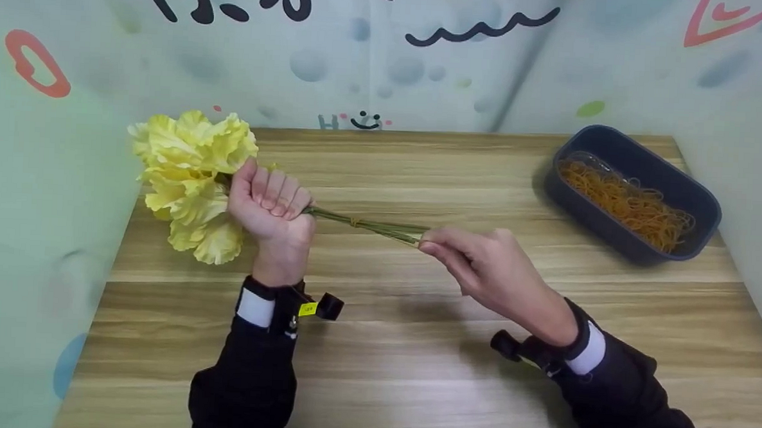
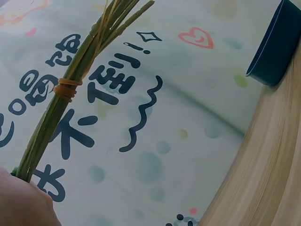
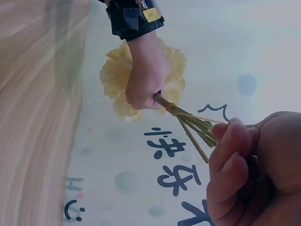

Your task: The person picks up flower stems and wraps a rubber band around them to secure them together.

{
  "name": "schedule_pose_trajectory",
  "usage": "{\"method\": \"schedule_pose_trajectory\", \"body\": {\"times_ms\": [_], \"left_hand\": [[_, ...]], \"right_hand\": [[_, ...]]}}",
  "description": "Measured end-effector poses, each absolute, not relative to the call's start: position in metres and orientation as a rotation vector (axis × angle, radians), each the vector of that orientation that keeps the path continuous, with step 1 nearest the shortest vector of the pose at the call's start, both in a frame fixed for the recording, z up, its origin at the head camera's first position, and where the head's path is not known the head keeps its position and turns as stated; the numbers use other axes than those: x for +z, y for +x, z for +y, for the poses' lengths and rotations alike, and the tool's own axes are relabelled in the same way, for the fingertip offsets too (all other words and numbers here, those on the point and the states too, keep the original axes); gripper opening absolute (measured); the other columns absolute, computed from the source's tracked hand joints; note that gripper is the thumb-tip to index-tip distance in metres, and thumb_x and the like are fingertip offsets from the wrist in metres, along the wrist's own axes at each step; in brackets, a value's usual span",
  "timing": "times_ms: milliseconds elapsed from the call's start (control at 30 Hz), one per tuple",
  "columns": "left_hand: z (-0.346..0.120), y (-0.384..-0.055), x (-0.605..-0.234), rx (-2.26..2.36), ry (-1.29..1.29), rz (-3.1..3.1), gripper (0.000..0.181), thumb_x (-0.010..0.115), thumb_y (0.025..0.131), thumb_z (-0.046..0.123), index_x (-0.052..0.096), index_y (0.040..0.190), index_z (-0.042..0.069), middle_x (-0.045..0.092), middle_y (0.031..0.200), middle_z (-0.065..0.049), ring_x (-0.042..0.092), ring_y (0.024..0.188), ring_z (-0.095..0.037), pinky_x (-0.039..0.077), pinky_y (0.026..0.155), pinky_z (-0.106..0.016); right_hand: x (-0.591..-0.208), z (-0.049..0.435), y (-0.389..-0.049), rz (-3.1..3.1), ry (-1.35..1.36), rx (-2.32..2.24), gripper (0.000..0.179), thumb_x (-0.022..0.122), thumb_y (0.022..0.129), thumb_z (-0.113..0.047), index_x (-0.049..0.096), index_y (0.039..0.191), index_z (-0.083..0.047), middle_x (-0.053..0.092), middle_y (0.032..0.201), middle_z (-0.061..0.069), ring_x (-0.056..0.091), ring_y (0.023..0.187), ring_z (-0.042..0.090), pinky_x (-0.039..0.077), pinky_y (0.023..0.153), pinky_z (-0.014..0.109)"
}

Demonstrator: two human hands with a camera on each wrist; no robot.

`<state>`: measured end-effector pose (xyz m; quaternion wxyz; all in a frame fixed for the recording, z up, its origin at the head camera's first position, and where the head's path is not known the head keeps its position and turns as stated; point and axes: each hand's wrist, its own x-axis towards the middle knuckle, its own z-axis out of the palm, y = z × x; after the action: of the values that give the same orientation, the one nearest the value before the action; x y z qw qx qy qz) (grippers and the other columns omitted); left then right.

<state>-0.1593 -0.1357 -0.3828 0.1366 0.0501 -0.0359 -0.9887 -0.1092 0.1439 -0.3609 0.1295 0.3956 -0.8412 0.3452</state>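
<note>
My left hand [image 1: 272, 199] grips the green stems [image 2: 51, 113] of a bunch of yellow flowers [image 1: 196, 174], close below the blooms. The blooms spread to the left of that fist. Partway along the stems, an orange rubber band [image 2: 68, 89] is wound tightly round them. From these turns a thin strand of the band runs along the stems to my right hand [image 1: 501, 271], whose thumb and fingers pinch it near the cut ends. In the right wrist view the stem ends fan out beside the right fingertips [image 3: 235, 136].
At the right back of the wooden table [image 1: 374, 368] stands a dark blue box [image 1: 611, 243] holding many loose rubber bands [image 1: 632, 202]. Printed panels [image 1: 388, 60] with drawings and lettering surround the table at the back and sides.
</note>
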Motion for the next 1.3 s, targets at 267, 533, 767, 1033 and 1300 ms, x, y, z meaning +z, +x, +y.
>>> {"method": "schedule_pose_trajectory", "body": {"times_ms": [267,533,767,1033,1300], "left_hand": [[-0.133,-0.159,-0.382,-2.884,0.144,-0.085,0.065,0.032,0.113,0.023,0.034,0.049,0.016,0.034,0.037,0.004,0.018,0.035,-0.006,0.019,0.029,-0.020],[-0.131,-0.158,-0.382,-2.882,0.144,-0.122,0.065,0.032,0.114,0.022,0.035,0.049,0.016,0.034,0.038,0.005,0.019,0.035,-0.006,0.020,0.029,-0.021],[-0.131,-0.157,-0.380,-2.905,0.153,-0.124,0.065,0.032,0.114,0.022,0.036,0.049,0.016,0.034,0.037,0.005,0.020,0.034,-0.006,0.021,0.028,-0.021],[-0.132,-0.157,-0.379,-2.917,0.164,-0.132,0.065,0.032,0.114,0.022,0.036,0.049,0.016,0.035,0.037,0.004,0.023,0.032,-0.007,0.023,0.027,-0.022],[-0.130,-0.157,-0.379,-2.928,0.133,-0.125,0.065,0.031,0.113,0.021,0.035,0.049,0.016,0.034,0.038,0.005,0.017,0.036,-0.005,0.018,0.029,-0.020]], "right_hand": [[-0.356,0.151,-0.111,-2.393,1.134,0.928,0.005,0.072,0.100,-0.008,0.077,0.102,-0.009,0.077,0.082,-0.001,0.059,0.051,-0.001,0.056,0.056,0.023],[-0.353,0.158,-0.116,-2.421,1.095,0.807,0.005,0.073,0.100,-0.011,0.078,0.101,-0.010,0.081,0.088,0.001,0.066,0.063,0.003,0.059,0.059,0.026],[-0.353,0.161,-0.121,-2.417,1.082,0.758,0.005,0.072,0.100,-0.012,0.077,0.100,-0.009,0.079,0.084,0.002,0.066,0.061,0.005,0.058,0.057,0.027],[-0.353,0.162,-0.126,-2.419,1.055,0.738,0.006,0.072,0.101,-0.014,0.076,0.099,-0.010,0.079,0.084,0.001,0.064,0.060,0.005,0.058,0.058,0.029],[-0.358,0.163,-0.131,-2.440,1.090,0.781,0.006,0.070,0.103,-0.014,0.075,0.101,-0.012,0.077,0.084,0.000,0.058,0.057,0.003,0.053,0.055,0.026]]}}
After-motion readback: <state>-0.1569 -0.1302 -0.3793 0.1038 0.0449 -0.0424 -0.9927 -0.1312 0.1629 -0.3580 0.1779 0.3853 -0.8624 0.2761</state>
